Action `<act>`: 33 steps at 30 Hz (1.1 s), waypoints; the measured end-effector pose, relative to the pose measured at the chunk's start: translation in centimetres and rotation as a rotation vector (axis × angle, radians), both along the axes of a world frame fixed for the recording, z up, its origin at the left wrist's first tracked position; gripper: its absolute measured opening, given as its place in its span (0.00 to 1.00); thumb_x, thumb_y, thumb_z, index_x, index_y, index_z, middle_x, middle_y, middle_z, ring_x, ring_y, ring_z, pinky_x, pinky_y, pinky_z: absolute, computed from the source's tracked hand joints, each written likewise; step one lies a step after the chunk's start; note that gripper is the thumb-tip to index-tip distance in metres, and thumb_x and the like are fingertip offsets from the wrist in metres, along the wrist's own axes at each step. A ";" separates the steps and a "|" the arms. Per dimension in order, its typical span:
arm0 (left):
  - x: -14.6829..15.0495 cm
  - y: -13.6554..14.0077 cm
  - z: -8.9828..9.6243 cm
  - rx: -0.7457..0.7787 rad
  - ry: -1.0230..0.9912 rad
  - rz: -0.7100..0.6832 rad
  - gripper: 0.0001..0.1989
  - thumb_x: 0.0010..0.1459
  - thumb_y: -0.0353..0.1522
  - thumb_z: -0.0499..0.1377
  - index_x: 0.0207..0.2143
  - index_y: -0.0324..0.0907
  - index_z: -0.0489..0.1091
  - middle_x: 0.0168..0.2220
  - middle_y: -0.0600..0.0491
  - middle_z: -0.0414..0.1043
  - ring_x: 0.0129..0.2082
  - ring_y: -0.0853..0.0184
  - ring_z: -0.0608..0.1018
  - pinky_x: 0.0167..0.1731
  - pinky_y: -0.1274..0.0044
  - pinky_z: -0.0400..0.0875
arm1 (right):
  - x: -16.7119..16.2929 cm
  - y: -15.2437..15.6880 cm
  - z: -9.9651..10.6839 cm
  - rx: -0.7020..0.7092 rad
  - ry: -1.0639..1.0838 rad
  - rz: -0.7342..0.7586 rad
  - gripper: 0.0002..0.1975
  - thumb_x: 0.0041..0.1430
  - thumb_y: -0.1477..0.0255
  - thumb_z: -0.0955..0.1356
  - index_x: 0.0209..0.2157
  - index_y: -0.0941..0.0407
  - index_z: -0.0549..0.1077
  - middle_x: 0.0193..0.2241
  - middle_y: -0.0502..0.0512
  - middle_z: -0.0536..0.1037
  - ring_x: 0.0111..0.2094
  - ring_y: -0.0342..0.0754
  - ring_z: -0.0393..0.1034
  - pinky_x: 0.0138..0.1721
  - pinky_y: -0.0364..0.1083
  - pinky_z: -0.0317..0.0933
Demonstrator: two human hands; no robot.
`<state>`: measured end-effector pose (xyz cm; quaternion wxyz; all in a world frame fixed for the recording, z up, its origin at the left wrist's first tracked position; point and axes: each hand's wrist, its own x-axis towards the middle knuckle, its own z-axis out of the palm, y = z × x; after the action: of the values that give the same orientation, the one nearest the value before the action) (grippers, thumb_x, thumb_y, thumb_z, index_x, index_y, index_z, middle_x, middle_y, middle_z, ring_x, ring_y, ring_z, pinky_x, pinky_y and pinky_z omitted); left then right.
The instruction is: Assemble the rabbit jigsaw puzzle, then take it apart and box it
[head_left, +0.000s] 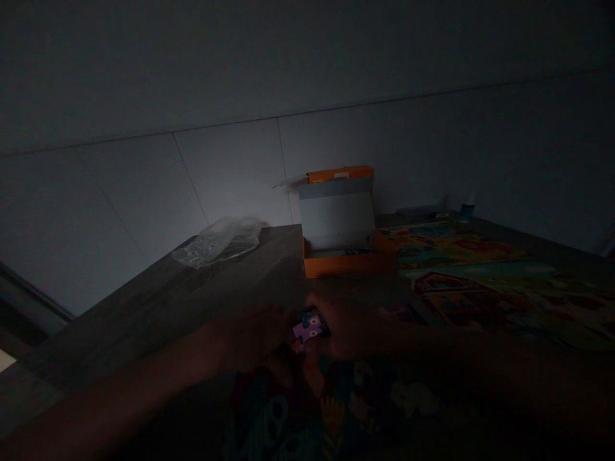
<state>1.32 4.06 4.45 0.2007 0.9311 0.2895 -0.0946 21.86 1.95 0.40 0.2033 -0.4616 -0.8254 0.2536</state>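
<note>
In the dim light, a jigsaw puzzle piece [307,328], purple with two pale round eyes, is between my hands. My right hand [358,328] grips it from the right with thumb and fingers. Close to the piece's left side is my left hand [254,336], its thumb apart from its fingers; whether it touches the piece is too dark to tell. Below both hands lies a dark assembled puzzle section [331,410] with colourful leaf and animal shapes. Another loose puzzle piece [401,312] partly shows beyond my right hand.
An orange box [350,266] with its lid raised stands at the back, some dark pieces inside. A crumpled clear plastic bag [223,240] lies at the back left. Colourful picture sheets [461,246] cover the right side. A small bottle [467,210] stands by the wall.
</note>
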 end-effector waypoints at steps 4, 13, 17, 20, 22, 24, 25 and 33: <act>-0.2 0.0 0.8 0.199 0.139 0.009 0.12 0.60 0.34 0.58 0.46 0.39 0.68 0.42 0.45 0.75 0.41 0.58 0.77 0.40 0.71 0.70 | -0.3 0.4 -0.3 -0.051 0.108 -0.041 0.23 0.44 0.71 0.74 0.43 0.59 0.69 0.36 0.55 0.74 0.35 0.49 0.68 0.32 0.43 0.55; 0.8 0.5 1.3 0.495 0.178 -0.008 0.13 0.59 0.26 0.57 0.47 0.38 0.69 0.44 0.44 0.73 0.45 0.56 0.73 0.47 0.68 0.66 | -0.6 0.8 -0.9 0.087 0.264 -0.223 0.15 0.46 0.76 0.73 0.37 0.58 0.67 0.33 0.52 0.73 0.34 0.47 0.65 0.33 0.44 0.53; 0.8 0.4 1.6 0.516 0.195 0.001 0.09 0.59 0.25 0.58 0.43 0.38 0.72 0.41 0.44 0.71 0.41 0.58 0.73 0.40 0.71 0.68 | -0.5 1.0 -1.2 0.130 0.234 -0.211 0.15 0.46 0.76 0.72 0.37 0.57 0.67 0.33 0.53 0.73 0.33 0.48 0.66 0.32 0.44 0.53; 0.6 0.2 1.7 0.509 0.150 0.021 0.07 0.59 0.28 0.59 0.40 0.37 0.73 0.40 0.43 0.70 0.38 0.59 0.72 0.37 0.72 0.68 | -0.4 0.9 -1.5 0.209 0.194 -0.121 0.15 0.46 0.78 0.71 0.37 0.57 0.66 0.33 0.53 0.73 0.33 0.48 0.66 0.32 0.44 0.53; 0.6 0.2 1.6 0.521 0.132 0.013 0.09 0.57 0.26 0.59 0.41 0.36 0.73 0.40 0.43 0.71 0.38 0.59 0.72 0.36 0.73 0.67 | -0.3 0.8 -1.5 0.242 0.209 -0.087 0.14 0.46 0.78 0.70 0.37 0.57 0.66 0.34 0.54 0.73 0.33 0.48 0.66 0.32 0.44 0.54; 0.6 0.3 1.4 0.526 0.131 -0.009 0.09 0.56 0.24 0.60 0.40 0.36 0.73 0.39 0.44 0.71 0.38 0.60 0.72 0.37 0.73 0.67 | -0.4 0.7 -1.6 0.262 0.230 -0.096 0.14 0.46 0.78 0.69 0.37 0.57 0.66 0.34 0.54 0.73 0.33 0.48 0.66 0.33 0.44 0.54; 0.7 0.3 1.3 0.529 0.132 -0.021 0.08 0.55 0.24 0.60 0.39 0.36 0.73 0.39 0.44 0.72 0.39 0.60 0.72 0.37 0.73 0.67 | -0.4 0.7 -1.6 0.272 0.234 -0.107 0.13 0.47 0.78 0.69 0.36 0.57 0.66 0.34 0.54 0.73 0.33 0.47 0.66 0.33 0.44 0.54; 0.2 0.8 1.0 0.570 0.136 -0.080 0.06 0.58 0.28 0.60 0.37 0.37 0.74 0.36 0.45 0.73 0.38 0.58 0.75 0.40 0.69 0.69 | -0.8 0.9 -1.8 0.250 0.123 -0.174 0.07 0.46 0.79 0.70 0.30 0.58 0.72 0.29 0.53 0.73 0.32 0.47 0.65 0.32 0.44 0.52</act>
<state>1.51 4.89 5.49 -0.0926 0.9521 0.2804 -0.0793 21.02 2.89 -1.43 0.3304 -0.4861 -0.7935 0.1581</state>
